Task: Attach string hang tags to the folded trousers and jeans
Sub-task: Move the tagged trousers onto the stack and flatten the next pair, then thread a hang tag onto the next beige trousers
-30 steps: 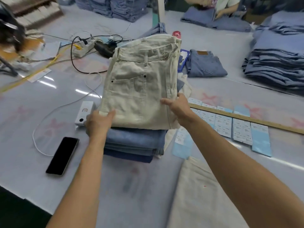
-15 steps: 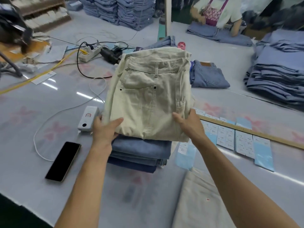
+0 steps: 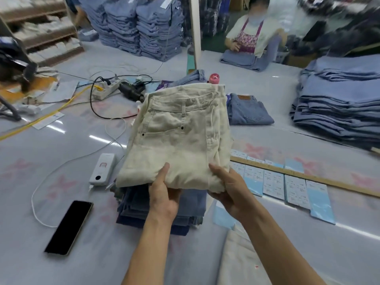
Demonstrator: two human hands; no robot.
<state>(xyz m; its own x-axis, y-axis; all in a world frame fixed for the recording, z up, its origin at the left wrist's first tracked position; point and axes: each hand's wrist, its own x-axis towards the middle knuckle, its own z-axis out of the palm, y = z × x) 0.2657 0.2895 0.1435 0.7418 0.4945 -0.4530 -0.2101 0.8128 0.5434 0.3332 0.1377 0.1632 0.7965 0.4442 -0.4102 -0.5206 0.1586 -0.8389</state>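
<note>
Both hands, left (image 3: 163,194) and right (image 3: 230,191), grip the near fold of coarse cream trousers (image 3: 178,138), thumbs on top. Fingers underneath are hidden. Folded denim stack (image 3: 131,206) lies below, partly covered.

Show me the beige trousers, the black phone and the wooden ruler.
beige trousers (image 3: 176,140), head view, front panel below the pocket.
black phone (image 3: 68,227), head view, middle of the dark screen.
wooden ruler (image 3: 308,177), head view, middle of its length.

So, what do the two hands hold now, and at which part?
Both hands, left hand and right hand, grip the folded beige trousers at their near folded edge, thumbs on top, above the jeans stack.
</note>
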